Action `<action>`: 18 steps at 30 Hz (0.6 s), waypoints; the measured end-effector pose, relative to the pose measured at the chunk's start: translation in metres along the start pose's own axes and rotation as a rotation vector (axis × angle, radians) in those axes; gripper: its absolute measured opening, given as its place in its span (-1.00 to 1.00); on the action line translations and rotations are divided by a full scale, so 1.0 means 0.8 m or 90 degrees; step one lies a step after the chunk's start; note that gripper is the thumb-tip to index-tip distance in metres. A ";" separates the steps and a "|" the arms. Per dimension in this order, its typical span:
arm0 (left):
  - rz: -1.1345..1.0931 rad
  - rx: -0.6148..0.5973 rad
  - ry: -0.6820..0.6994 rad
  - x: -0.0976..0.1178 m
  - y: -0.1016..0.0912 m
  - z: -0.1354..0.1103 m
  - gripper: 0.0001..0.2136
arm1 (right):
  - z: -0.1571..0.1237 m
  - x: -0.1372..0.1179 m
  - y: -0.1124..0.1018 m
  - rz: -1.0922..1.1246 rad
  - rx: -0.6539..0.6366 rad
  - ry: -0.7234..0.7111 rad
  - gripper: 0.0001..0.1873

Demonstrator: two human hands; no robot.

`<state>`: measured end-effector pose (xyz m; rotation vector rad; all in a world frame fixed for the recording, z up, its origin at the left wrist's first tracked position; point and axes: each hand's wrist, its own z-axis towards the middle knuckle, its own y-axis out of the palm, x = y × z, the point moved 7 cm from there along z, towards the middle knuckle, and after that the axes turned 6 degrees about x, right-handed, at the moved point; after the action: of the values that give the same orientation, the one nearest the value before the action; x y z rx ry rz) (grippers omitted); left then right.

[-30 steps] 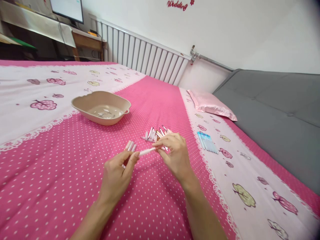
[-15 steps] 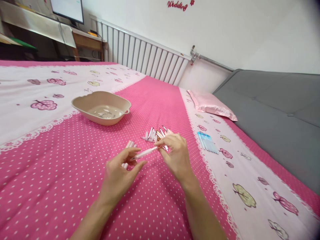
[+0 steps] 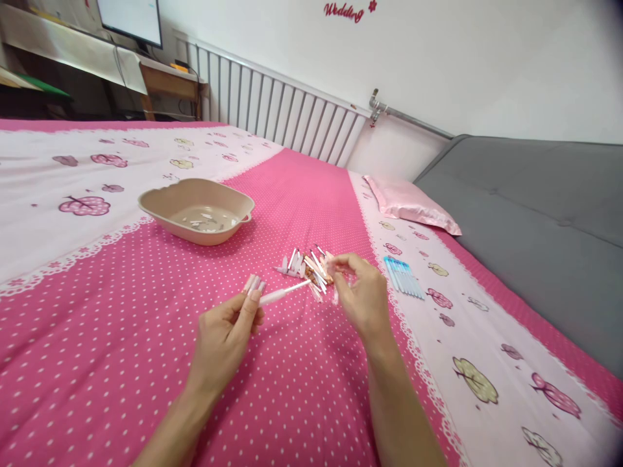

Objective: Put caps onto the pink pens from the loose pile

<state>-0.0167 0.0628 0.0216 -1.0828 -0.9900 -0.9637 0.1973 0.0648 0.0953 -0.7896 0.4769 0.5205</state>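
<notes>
My left hand [image 3: 224, 332] pinches a thin white pen refill tube [image 3: 285, 292] that points away to the right, over the pink dotted bedspread [image 3: 121, 337]. My right hand [image 3: 360, 295] is apart from the tube, fingers curled in a pinch on a small clear piece I cannot make out. Just beyond the hands lies a pile of small white and pink pen parts [image 3: 306, 263]. A few white tubes [image 3: 254, 283] lie by my left fingertips.
A beige plastic basin [image 3: 196, 209] with small white bits inside sits at the far left. A bundle of blue pens [image 3: 403, 277] lies to the right. A pink pillow [image 3: 411, 202], grey sofa [image 3: 535, 220] and radiator [image 3: 282, 110] stand beyond.
My right hand has let go of the tube's far end and drawn away to the right. The left hand now holds the tube alone.
</notes>
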 end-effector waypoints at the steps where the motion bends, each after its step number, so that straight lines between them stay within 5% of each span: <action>1: -0.001 -0.003 -0.001 0.001 0.001 0.000 -0.58 | 0.001 0.007 0.002 0.024 -0.013 0.034 -0.88; 7: 0.005 -0.017 0.011 0.005 0.005 -0.001 -0.58 | -0.017 0.006 0.045 0.233 -0.290 0.137 -0.69; 10: 0.011 -0.026 0.011 0.006 0.005 -0.001 -0.58 | -0.027 -0.002 0.057 0.309 -0.363 0.178 -0.74; 14: 0.010 -0.011 -0.005 0.002 0.002 0.000 -0.57 | -0.022 0.018 0.050 0.368 -0.341 0.269 -0.79; 18: -0.001 0.035 -0.061 -0.015 -0.006 0.004 -0.57 | -0.004 0.073 0.034 0.436 -0.187 0.368 -0.74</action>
<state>-0.0253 0.0665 0.0117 -1.0902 -1.0891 -0.8882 0.2258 0.0934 0.0446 -1.0601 1.2488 1.0165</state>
